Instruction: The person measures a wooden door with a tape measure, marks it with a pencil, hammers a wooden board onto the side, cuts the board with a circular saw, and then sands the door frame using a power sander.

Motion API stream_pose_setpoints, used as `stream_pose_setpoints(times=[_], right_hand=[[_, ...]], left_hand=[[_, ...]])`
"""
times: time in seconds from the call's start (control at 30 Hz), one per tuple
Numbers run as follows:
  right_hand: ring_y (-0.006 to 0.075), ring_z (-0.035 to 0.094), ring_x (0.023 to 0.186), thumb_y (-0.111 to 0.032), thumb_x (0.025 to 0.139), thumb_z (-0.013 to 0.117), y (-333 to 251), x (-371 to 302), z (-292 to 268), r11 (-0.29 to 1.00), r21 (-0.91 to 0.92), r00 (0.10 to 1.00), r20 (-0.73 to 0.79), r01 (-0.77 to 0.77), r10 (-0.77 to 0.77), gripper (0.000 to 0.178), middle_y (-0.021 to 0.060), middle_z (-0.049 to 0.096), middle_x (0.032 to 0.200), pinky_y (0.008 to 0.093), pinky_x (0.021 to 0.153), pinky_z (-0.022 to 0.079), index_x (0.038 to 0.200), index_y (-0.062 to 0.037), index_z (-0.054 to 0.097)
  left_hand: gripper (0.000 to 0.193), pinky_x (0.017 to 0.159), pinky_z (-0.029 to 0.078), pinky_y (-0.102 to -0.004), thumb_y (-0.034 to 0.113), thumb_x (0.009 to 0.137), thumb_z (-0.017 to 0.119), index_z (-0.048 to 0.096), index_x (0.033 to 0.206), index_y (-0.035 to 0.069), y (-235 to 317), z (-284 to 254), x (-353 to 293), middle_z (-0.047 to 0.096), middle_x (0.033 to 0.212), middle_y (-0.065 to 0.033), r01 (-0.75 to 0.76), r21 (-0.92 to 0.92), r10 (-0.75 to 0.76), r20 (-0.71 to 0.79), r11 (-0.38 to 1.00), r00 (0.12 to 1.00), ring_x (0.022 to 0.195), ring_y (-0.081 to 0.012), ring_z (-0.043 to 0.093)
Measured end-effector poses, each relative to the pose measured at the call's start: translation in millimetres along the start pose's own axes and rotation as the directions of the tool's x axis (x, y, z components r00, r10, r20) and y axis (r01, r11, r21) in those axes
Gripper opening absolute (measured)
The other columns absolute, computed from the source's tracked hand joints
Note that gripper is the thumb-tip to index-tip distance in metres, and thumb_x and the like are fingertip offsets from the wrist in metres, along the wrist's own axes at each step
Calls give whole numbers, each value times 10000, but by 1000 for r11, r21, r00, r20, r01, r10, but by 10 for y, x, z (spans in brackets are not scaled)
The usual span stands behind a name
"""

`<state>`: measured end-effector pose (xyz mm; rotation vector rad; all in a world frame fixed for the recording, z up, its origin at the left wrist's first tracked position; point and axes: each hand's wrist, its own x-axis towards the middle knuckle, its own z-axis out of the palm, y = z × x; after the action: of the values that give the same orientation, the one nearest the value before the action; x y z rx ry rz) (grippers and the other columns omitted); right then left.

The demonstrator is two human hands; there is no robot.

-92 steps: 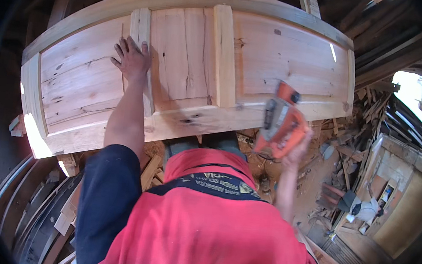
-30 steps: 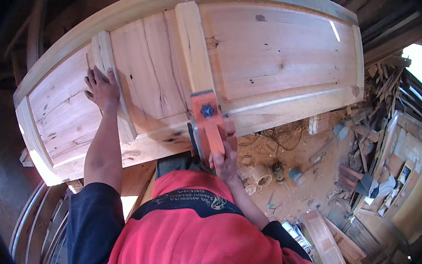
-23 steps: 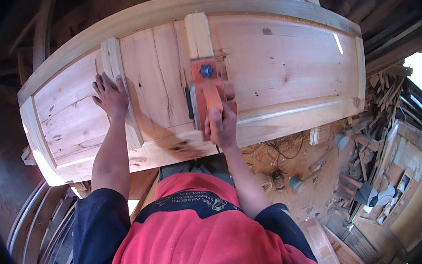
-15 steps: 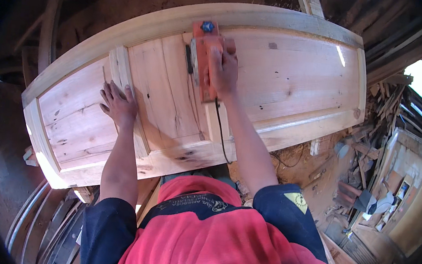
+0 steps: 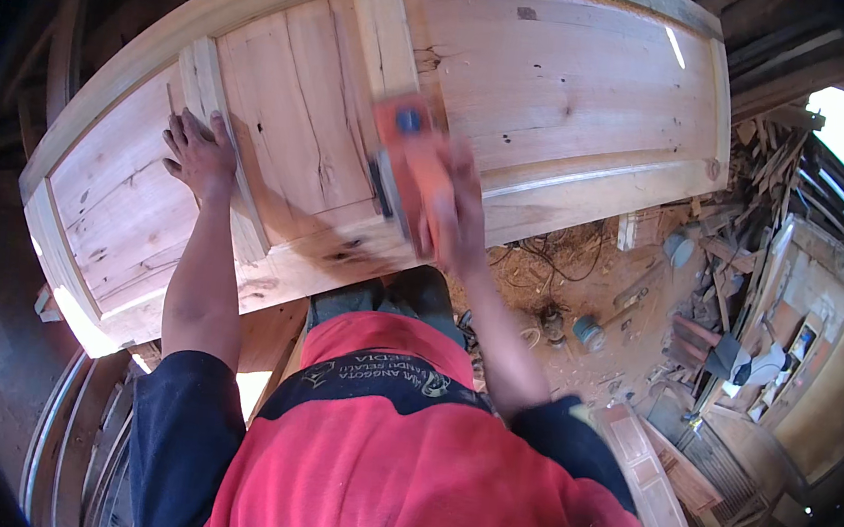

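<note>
A pale wooden panelled door (image 5: 598, 88) lies across the view in front of me. My right hand (image 5: 465, 212) grips the handle of an orange-red electric hand planer (image 5: 410, 152) with a blue front knob. The planer is over the lower part of the right crosspiece (image 5: 382, 34), close to the door's near edge; motion blurs it, and its underside is hidden. My left hand (image 5: 202, 156) lies on the left crosspiece (image 5: 199, 68) and the panel beside it, fingers spread, holding nothing.
Scrap wood (image 5: 754, 197) is heaped to the right. Shavings and a dark cable (image 5: 553, 260) lie on the floor near a round blue-green tin (image 5: 589, 333). Long curved strips (image 5: 77, 424) stand at the lower left. Another panelled door (image 5: 640, 473) leans at the lower right.
My right hand has drawn the planer from the door's far edge toward me along the crosspiece. The left hand stays on its crosspiece. The whole view has shifted slightly.
</note>
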<state>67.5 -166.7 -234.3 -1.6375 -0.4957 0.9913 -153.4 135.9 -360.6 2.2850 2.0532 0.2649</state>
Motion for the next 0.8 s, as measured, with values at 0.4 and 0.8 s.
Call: stream_pose_setpoints(times=[0.4,0.8], right_hand=[[96,576,491,-421,956,579,439,-927,-211,993,4,992,-50,-115,116,429,30,584,607,266,456,451,971,7,593],[87,526,403,-432,989,590,-230,1255,285,996,64,997,-50,67,-64,416,16,554,533,255,378,407,850,-40,572]], left_hand=[[704,1193,165,-595,583,978,413,382,1533,151,16,46,34,281,1631,-55,32,13,-32,16,999,999,1519,-284,207],[691,1185,159,-612,537,973,463,388,1525,129,53,-30,55,299,1622,-84,24,4,-24,12,1000,1000,1517,-302,212]])
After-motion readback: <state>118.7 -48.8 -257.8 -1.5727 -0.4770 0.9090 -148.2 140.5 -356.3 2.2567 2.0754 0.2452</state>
